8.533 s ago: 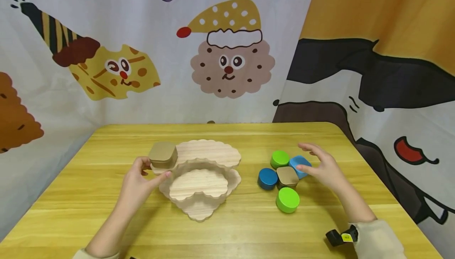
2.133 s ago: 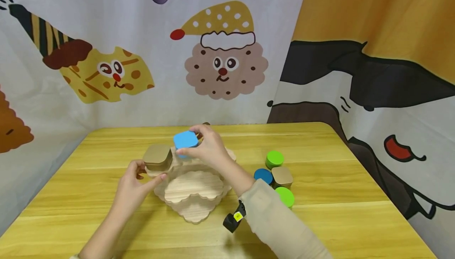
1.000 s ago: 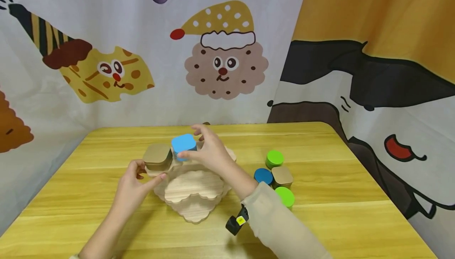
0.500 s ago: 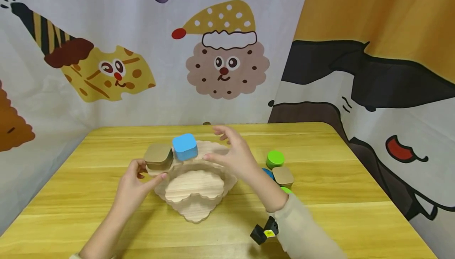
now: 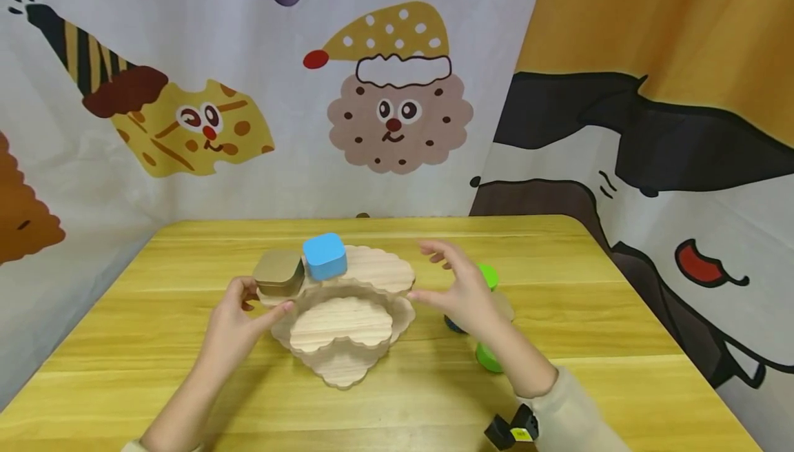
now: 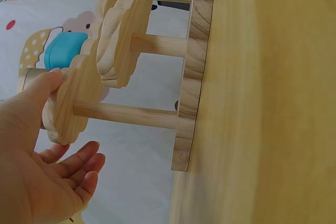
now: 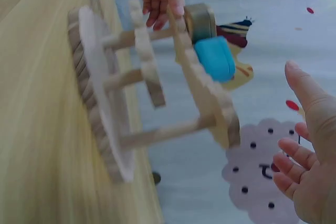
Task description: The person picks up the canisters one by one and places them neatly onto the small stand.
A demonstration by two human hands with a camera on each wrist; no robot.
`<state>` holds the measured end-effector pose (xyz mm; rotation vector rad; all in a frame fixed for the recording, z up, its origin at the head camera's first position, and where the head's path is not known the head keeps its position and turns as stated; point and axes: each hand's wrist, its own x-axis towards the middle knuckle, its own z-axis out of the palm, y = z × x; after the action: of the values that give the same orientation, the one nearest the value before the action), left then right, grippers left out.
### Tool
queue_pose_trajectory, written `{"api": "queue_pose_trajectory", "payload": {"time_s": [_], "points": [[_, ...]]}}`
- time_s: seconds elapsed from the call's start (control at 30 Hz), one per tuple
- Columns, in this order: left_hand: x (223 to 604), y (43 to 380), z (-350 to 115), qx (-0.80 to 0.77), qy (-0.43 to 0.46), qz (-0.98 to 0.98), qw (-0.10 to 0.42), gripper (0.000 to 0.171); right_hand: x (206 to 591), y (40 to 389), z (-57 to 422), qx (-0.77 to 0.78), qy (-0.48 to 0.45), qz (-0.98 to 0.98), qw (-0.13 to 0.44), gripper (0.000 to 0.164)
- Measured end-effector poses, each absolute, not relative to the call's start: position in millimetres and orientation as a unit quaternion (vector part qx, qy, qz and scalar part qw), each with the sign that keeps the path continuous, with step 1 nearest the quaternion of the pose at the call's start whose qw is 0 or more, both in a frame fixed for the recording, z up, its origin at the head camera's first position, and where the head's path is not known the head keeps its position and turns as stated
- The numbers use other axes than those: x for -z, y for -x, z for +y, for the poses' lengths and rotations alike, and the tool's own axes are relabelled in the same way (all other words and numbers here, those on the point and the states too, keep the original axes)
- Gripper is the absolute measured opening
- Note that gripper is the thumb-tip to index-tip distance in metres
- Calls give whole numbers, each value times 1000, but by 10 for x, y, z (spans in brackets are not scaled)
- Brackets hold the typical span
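Note:
A pale wooden tiered stand (image 5: 381, 273) with scalloped shelves stands on the table. My left hand (image 5: 238, 317) grips the left end of its top shelf, thumb on the upper side and index finger at the edge, as the left wrist view shows. On that shelf sit a gold rounded-square tin (image 5: 279, 273), close to the left fingers, and a light blue rounded-square tin (image 5: 325, 257) just right of it. Holding nothing, my right hand (image 5: 468, 300) hovers right of the stand with fingers and thumb spread apart. Dowels (image 6: 126, 114) join the shelves to the base.
Behind my right hand, partly hidden, stand a green round tin (image 5: 489, 276), another green round tin (image 5: 489, 357), a gold tin (image 5: 504, 305) and a dark blue tin (image 5: 454, 324). A printed curtain (image 5: 397, 190) hangs behind the wooden table (image 5: 384, 411).
The light blue tin went from the right-hand cluster onto the top shelf, where my right hand let it go. That hand has since drawn back rightward. My left hand has kept its place.

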<state>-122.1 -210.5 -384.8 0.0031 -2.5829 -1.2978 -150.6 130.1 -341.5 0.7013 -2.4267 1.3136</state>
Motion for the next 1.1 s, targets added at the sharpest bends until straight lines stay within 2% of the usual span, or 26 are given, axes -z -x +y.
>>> {"api": "queue_pose_trajectory", "payload": {"time_s": [0.4, 0.73, 1.1], "points": [[3851, 1229, -2099, 442, 1, -887, 130, 65, 3673, 1511, 1952, -452, -201, -861, 113, 68], [3843, 1229, -2109, 445, -1, -886, 128, 64, 3919, 1602, 2412, -425, -230, -865, 138, 66], [3848, 1229, -2103, 449, -4, -885, 124, 62, 4167, 1644, 2790, -393, -229, -886, 94, 62]]}}
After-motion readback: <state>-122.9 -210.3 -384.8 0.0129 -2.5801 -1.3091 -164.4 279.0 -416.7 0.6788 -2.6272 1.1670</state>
